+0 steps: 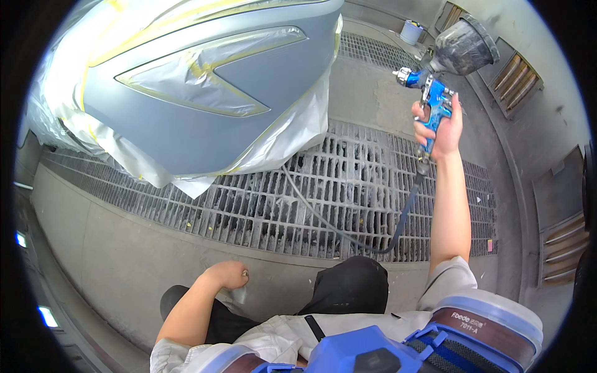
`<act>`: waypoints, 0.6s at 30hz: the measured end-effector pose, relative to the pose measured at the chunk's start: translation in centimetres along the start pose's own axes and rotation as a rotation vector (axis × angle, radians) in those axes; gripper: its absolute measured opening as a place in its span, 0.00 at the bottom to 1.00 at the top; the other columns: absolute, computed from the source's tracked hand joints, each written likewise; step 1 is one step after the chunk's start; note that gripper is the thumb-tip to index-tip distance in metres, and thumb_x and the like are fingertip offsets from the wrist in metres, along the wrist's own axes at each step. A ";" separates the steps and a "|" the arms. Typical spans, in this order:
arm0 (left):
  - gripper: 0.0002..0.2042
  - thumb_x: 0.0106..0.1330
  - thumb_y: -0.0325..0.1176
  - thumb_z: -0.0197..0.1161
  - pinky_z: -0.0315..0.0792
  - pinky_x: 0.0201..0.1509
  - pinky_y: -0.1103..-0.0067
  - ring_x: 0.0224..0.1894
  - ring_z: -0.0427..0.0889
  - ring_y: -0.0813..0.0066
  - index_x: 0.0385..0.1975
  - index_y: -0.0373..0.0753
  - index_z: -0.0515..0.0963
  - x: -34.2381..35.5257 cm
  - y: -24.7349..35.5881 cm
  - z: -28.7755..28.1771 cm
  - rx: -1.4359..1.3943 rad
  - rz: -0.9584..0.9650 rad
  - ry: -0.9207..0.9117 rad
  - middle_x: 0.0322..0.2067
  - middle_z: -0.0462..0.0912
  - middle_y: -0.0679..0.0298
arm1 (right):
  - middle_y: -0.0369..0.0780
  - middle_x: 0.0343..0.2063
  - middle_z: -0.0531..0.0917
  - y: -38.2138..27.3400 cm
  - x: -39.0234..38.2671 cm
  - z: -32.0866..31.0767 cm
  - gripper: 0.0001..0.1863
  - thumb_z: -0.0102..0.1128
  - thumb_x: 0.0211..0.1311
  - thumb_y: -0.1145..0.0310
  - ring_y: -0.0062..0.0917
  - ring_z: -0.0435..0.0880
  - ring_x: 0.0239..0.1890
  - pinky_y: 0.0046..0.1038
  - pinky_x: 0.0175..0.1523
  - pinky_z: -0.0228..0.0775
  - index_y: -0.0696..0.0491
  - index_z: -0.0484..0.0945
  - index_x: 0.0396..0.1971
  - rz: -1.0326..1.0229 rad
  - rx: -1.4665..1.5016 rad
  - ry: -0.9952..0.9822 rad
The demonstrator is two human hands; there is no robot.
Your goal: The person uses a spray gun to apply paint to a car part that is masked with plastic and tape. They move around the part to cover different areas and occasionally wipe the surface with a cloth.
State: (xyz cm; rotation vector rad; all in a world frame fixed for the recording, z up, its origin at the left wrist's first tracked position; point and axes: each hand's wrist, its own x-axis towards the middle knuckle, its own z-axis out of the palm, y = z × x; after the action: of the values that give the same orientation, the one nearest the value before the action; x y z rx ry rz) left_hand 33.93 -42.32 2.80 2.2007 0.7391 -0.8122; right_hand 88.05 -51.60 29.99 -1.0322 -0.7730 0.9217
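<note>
In the upper right of the frame the right hand [443, 127] grips a blue spray gun [435, 102], its fingers [423, 132] wrapped around the handle, the cup [463, 46] on top. The nozzle points left toward the grey masked car panel [205, 93] in the upper left, well apart from it. The left hand [229, 274], lower centre, is curled shut, holding nothing that shows. A good pass likely needs the gun closer and square to the panel, with the air hose [348, 233] trailing clear over the floor grating [311, 199].

Car paint booth: floor grating [348, 186], masked grey body panel [205, 105], spray gun [438, 102]
</note>
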 end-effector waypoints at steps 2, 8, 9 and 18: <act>0.17 0.65 0.42 0.58 0.79 0.57 0.56 0.49 0.87 0.43 0.44 0.40 0.88 -0.2 0.4 -0.2 -0.013 0.014 0.005 0.44 0.89 0.46 | 0.35 0.29 0.78 0.7 1.9 -0.4 0.42 0.30 0.75 0.24 0.15 0.62 0.13 0.23 0.18 0.56 0.52 0.73 0.38 -0.051 -0.045 0.233; 0.18 0.68 0.51 0.63 0.81 0.48 0.58 0.41 0.89 0.48 0.41 0.44 0.90 -0.6 3.5 -1.1 -0.030 0.053 0.014 0.35 0.91 0.51 | 0.36 0.32 0.80 4.4 -0.2 -1.5 0.40 0.31 0.74 0.24 0.15 0.62 0.13 0.24 0.17 0.57 0.48 0.73 0.48 0.065 0.232 -0.085; 0.18 0.69 0.52 0.63 0.81 0.47 0.58 0.40 0.89 0.48 0.40 0.44 0.90 -0.4 4.2 -1.2 -0.043 0.077 0.008 0.35 0.90 0.52 | 0.37 0.34 0.80 4.9 -0.2 -2.0 0.40 0.31 0.74 0.24 0.15 0.61 0.13 0.23 0.17 0.56 0.48 0.74 0.47 0.099 0.298 -0.163; 0.15 0.68 0.44 0.63 0.81 0.48 0.57 0.44 0.88 0.48 0.48 0.46 0.88 5.1 8.6 -2.8 0.104 0.266 0.015 0.39 0.90 0.52 | 0.36 0.31 0.81 10.0 5.2 -3.8 0.39 0.32 0.75 0.25 0.16 0.62 0.14 0.25 0.19 0.56 0.50 0.74 0.41 0.008 -0.010 0.382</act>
State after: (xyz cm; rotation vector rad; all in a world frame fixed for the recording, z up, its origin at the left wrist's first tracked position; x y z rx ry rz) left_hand 44.01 -44.16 4.13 2.3369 0.4059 -0.7123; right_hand 90.94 -45.99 19.84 -1.1772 -0.4536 0.6981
